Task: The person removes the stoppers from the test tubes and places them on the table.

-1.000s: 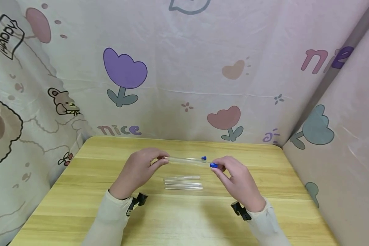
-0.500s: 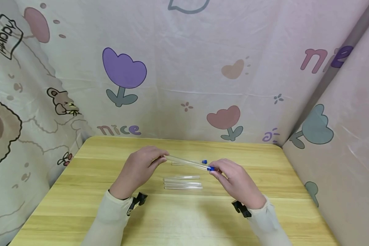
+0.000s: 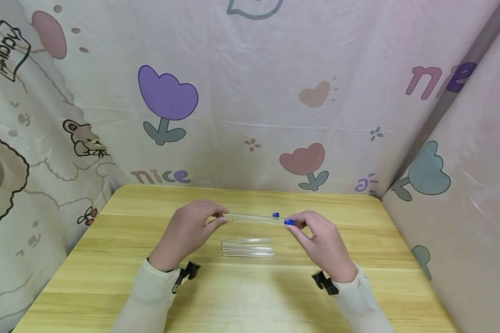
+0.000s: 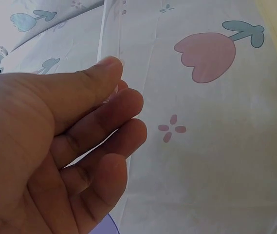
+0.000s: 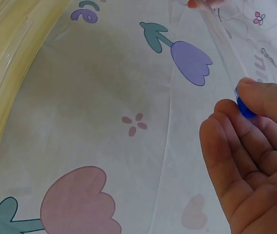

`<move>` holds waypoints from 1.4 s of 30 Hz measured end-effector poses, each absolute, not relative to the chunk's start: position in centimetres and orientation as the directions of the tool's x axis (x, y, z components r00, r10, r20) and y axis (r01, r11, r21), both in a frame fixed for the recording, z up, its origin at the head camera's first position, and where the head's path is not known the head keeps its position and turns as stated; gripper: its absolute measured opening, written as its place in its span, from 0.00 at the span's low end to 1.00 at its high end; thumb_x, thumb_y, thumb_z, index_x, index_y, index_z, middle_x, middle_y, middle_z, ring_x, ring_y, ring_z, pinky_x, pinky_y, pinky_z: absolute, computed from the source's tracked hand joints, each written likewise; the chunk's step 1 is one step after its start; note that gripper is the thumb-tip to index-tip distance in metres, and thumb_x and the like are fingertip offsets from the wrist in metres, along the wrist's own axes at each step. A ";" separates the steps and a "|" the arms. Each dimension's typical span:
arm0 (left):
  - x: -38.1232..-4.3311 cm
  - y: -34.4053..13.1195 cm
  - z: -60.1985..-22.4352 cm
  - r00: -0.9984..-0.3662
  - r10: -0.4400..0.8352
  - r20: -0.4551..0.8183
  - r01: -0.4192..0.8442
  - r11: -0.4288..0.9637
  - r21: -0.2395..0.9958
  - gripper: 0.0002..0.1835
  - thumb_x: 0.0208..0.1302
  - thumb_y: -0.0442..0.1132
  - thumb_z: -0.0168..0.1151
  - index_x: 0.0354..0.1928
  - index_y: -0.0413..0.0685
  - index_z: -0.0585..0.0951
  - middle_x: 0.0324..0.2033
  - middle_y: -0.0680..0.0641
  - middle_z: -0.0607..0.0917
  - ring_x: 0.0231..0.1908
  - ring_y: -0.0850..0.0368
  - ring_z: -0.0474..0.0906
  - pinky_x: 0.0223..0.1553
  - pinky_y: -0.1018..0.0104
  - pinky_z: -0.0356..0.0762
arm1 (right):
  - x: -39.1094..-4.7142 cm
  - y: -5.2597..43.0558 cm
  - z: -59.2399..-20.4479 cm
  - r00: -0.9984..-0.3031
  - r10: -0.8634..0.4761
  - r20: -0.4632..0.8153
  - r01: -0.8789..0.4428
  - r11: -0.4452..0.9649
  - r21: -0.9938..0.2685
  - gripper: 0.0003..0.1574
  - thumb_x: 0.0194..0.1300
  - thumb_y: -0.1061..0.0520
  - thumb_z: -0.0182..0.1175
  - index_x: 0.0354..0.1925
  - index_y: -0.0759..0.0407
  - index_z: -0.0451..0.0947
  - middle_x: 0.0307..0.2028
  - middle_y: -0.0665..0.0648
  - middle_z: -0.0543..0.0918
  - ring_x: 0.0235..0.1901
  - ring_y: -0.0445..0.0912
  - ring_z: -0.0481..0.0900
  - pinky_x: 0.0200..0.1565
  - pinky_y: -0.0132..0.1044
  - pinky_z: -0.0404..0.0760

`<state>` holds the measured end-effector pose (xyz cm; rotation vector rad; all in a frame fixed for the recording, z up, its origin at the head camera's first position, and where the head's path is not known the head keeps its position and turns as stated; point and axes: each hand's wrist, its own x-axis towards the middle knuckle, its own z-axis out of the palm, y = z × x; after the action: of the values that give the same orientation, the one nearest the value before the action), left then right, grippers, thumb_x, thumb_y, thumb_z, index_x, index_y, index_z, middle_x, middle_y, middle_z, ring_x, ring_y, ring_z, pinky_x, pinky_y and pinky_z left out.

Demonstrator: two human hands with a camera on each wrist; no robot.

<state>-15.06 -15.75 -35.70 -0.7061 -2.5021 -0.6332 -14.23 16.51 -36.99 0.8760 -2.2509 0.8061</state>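
Note:
A clear, thin test tube [image 3: 256, 218] stretches between both hands above the table. My left hand [image 3: 189, 233] pinches its left end between thumb and fingers. On its right end is a blue cap [image 3: 290, 222], which my right hand [image 3: 322, 243] pinches between thumb and fingertips. The right wrist view shows the blue cap [image 5: 246, 108] partly covered by the thumb, with the tube running up and away from it. In the left wrist view the thumb and index finger of the left hand [image 4: 84, 112] meet, hiding most of the tube's end.
Behind the held tube lies another tube with a blue cap [image 3: 276, 214]. Nearer the person, several uncapped clear tubes [image 3: 247, 253] lie side by side on the wooden table [image 3: 250, 296]. A printed curtain [image 3: 233, 92] hangs around the back and sides.
The tube's right end dipped with the right hand half a second ago and is now raised, nearly level. A gap seen at first between tube and cap no longer shows.

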 end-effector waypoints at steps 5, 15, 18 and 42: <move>-15.0 -15.7 -35.7 -0.758 0.366 0.540 0.578 0.760 0.297 0.09 0.62 0.45 0.76 0.43 0.55 0.90 0.40 0.58 0.90 0.38 0.62 0.84 0.35 0.64 0.83 | -14.2 16.4 -37.1 -0.614 -0.353 0.706 -0.732 0.589 -0.343 0.13 0.60 0.64 0.75 0.42 0.55 0.84 0.34 0.45 0.84 0.34 0.38 0.79 0.39 0.22 0.76; -15.1 -15.7 -35.6 -0.769 0.353 0.533 0.561 0.773 0.296 0.10 0.62 0.46 0.76 0.44 0.54 0.90 0.41 0.56 0.91 0.41 0.59 0.86 0.39 0.60 0.85 | -14.1 16.2 -37.3 -0.614 -0.337 0.714 -0.728 0.591 -0.347 0.14 0.58 0.64 0.76 0.41 0.56 0.84 0.33 0.45 0.84 0.32 0.38 0.79 0.36 0.23 0.77; -15.2 -15.8 -35.6 -0.764 0.356 0.539 0.562 0.777 0.283 0.11 0.62 0.45 0.76 0.44 0.53 0.90 0.40 0.55 0.91 0.41 0.57 0.87 0.40 0.59 0.86 | -14.2 16.3 -37.3 -0.595 -0.369 0.714 -0.746 0.584 -0.319 0.14 0.58 0.64 0.76 0.42 0.56 0.84 0.34 0.46 0.84 0.33 0.37 0.79 0.36 0.23 0.77; -15.2 -16.1 -35.6 -0.739 0.368 0.565 0.571 0.786 0.236 0.13 0.62 0.46 0.75 0.47 0.52 0.90 0.41 0.54 0.91 0.42 0.57 0.87 0.40 0.59 0.86 | -14.5 16.4 -37.2 -0.547 -0.430 0.718 -0.789 0.552 -0.270 0.13 0.60 0.63 0.75 0.44 0.57 0.85 0.33 0.46 0.84 0.32 0.37 0.79 0.31 0.22 0.75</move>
<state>-15.24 -16.07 -35.58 -0.7011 -2.4751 -0.5470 -14.50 16.45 -37.21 0.9772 -2.1953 0.7891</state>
